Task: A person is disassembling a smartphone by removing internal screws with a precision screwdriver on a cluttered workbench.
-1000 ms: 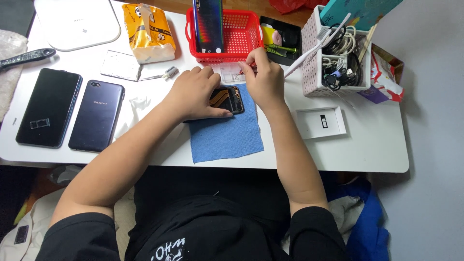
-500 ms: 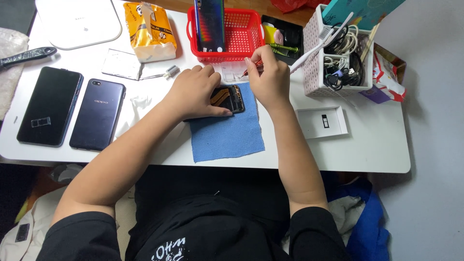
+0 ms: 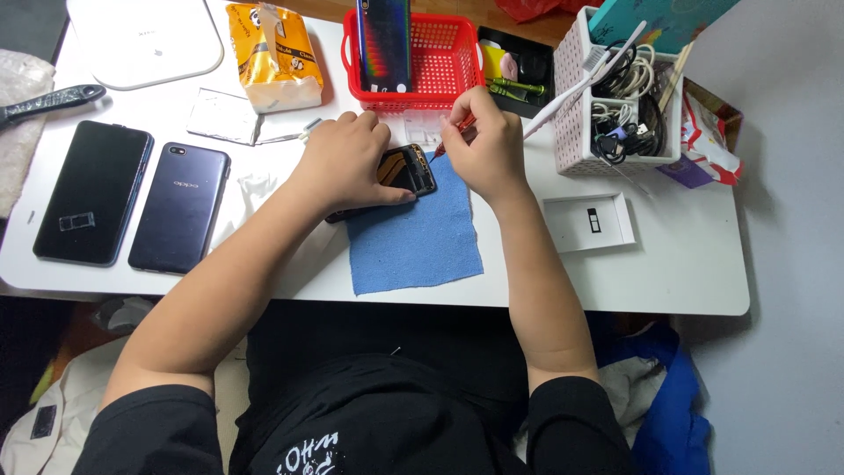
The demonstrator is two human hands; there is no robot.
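My left hand (image 3: 345,163) lies flat over an opened phone (image 3: 406,169), pressing it down on a blue cloth (image 3: 415,237); only the phone's right end shows, with its insides exposed. My right hand (image 3: 485,149) is closed around a thin red-handled screwdriver (image 3: 450,136) whose tip points down at the phone's top right corner. Most of the phone is hidden under my left hand.
Two dark phones (image 3: 180,207) lie at the left of the white table (image 3: 668,281). A red basket (image 3: 453,62) holds an upright phone. A yellow tissue pack (image 3: 274,54), a white basket of cables (image 3: 622,101) and a small white tray (image 3: 587,222) stand nearby.
My right hand has shifted slightly and lowered toward the phone's corner, the red screwdriver now showing between its fingers. My left hand stays on the phone.
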